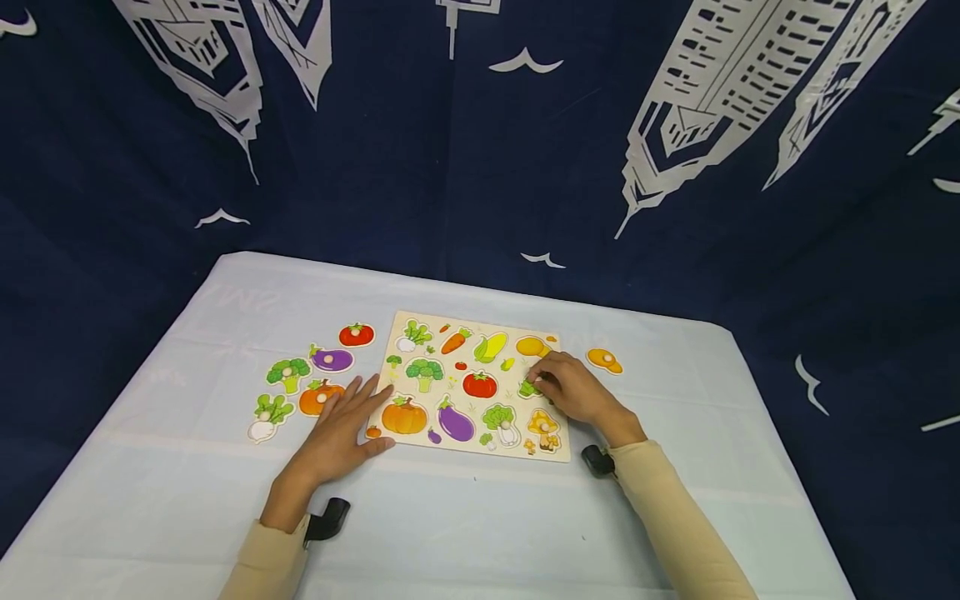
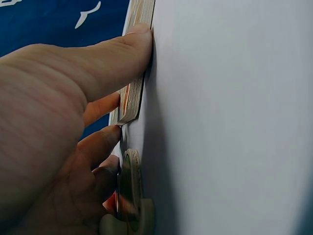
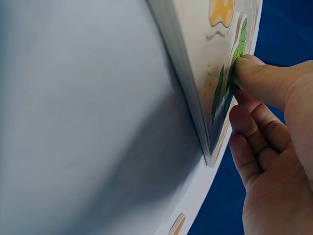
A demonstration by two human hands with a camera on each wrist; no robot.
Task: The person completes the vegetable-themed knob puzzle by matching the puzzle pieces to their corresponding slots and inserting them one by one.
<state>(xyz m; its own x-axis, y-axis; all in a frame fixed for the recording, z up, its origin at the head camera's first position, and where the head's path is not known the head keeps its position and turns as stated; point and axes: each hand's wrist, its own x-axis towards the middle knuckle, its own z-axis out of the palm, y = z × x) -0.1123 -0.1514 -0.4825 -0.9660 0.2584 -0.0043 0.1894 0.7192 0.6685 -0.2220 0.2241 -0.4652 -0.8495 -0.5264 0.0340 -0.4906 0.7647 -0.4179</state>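
A wooden vegetable puzzle board point(image 1: 442, 433) lies on the table with several pieces in it, among them a tomato point(image 1: 480, 385), an eggplant point(image 1: 455, 423) and a pumpkin point(image 1: 404, 417). My left hand point(image 1: 337, 435) rests spread at the board's left edge, its thumb along the near edge in the left wrist view. At the board's right side, my right hand point(image 1: 577, 390) pinches a green vegetable puzzle piece point(image 3: 240, 41) between thumb and forefinger. This piece stands over the board surface, partly hidden by the fingers in the head view.
Left of the board lie loose pieces: a tomato point(image 1: 356, 335), an eggplant point(image 1: 332, 359), a broccoli point(image 1: 288, 375), a turnip point(image 1: 270, 418) and a pumpkin point(image 1: 315, 398) beside the left hand. A potato-like piece point(image 1: 604, 360) lies to the right. A dark blue printed cloth point(image 1: 420, 167) hangs behind.
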